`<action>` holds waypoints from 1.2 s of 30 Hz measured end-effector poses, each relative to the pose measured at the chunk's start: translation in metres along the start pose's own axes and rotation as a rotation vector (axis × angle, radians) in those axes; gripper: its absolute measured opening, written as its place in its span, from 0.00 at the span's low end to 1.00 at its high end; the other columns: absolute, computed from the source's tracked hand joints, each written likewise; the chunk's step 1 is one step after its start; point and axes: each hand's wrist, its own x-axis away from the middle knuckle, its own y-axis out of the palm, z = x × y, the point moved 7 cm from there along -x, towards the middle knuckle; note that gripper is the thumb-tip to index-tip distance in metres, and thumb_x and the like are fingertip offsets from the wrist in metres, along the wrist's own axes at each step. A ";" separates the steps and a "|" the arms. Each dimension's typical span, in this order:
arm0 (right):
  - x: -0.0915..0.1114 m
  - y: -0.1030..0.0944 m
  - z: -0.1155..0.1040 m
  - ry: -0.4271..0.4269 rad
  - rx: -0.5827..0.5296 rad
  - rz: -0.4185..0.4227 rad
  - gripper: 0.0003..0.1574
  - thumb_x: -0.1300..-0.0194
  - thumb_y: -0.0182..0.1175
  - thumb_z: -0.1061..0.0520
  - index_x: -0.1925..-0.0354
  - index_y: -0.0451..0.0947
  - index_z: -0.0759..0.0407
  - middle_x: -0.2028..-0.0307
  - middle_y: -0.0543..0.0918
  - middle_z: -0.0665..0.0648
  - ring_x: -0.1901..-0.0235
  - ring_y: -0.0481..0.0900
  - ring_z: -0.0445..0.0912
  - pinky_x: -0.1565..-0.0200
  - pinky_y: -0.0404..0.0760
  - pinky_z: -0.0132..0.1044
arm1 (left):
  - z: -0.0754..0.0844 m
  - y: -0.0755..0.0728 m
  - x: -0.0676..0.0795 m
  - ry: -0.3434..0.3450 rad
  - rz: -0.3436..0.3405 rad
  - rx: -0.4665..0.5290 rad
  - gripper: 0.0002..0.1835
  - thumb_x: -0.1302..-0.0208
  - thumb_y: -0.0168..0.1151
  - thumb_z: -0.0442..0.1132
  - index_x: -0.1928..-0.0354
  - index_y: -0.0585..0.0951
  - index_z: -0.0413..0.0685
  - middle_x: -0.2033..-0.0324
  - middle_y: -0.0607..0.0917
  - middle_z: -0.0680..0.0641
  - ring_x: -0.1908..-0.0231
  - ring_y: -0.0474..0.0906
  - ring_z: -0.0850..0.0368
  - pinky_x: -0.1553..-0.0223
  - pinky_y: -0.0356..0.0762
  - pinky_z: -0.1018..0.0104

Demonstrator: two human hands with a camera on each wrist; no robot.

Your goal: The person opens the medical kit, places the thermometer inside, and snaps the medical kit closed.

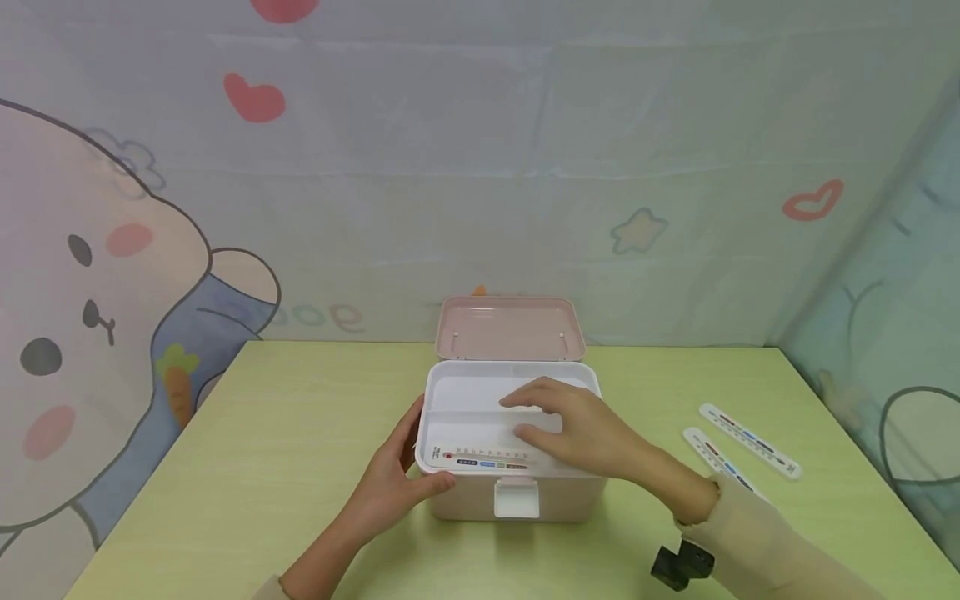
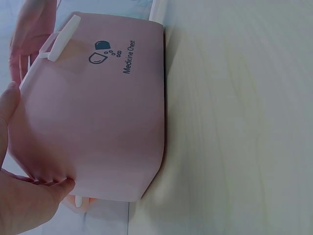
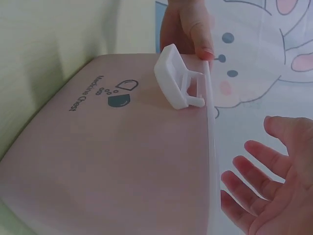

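Observation:
A pink medicine chest [image 1: 465, 502] stands on the table with its lid [image 1: 510, 327] raised at the back and its white front latch [image 3: 172, 78] hanging down. A white divided tray [image 1: 467, 380] fills its top. In the tray's front compartment lies a strip thermometer [image 1: 487, 459] with a printed scale. My left hand [image 1: 390, 490] holds the chest at its left front corner, thumb on the front rim and fingers along the side. Over the right part of the tray hovers my right hand [image 1: 573, 423], its fingers spread and slightly bent, with nothing in them.
Two more white strip thermometers, a farther one [image 1: 750, 441] and a nearer one [image 1: 716, 457], lie on the table [image 1: 315, 417] to the right. The right forearm partly covers the nearer one. Behind the table hangs a printed cloth [image 1: 480, 183].

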 end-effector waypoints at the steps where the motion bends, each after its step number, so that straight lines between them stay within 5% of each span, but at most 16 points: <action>1: 0.001 -0.001 0.001 0.002 0.000 0.006 0.18 0.40 0.62 0.54 0.50 0.78 0.50 0.51 0.79 0.46 0.49 0.75 0.41 0.48 0.76 0.40 | 0.000 0.000 0.000 -0.003 0.000 0.000 0.55 0.55 0.73 0.36 0.28 0.48 0.57 0.34 0.62 0.50 0.37 0.62 0.54 0.36 0.59 0.55; 16: 0.017 -0.017 0.011 -0.023 -0.021 0.087 0.25 0.43 0.65 0.54 0.46 0.76 0.50 0.46 0.76 0.46 0.43 0.71 0.43 0.44 0.73 0.42 | 0.000 0.000 0.000 -0.007 0.005 -0.003 0.56 0.55 0.74 0.37 0.28 0.47 0.55 0.33 0.61 0.50 0.36 0.61 0.55 0.37 0.59 0.59; 36: 0.046 -0.050 0.046 0.075 -0.039 0.217 0.29 0.43 0.64 0.57 0.42 0.73 0.48 0.43 0.75 0.48 0.44 0.71 0.44 0.48 0.76 0.44 | -0.002 0.000 0.000 0.015 0.000 -0.001 0.56 0.54 0.73 0.36 0.28 0.47 0.55 0.34 0.62 0.51 0.36 0.61 0.55 0.37 0.59 0.60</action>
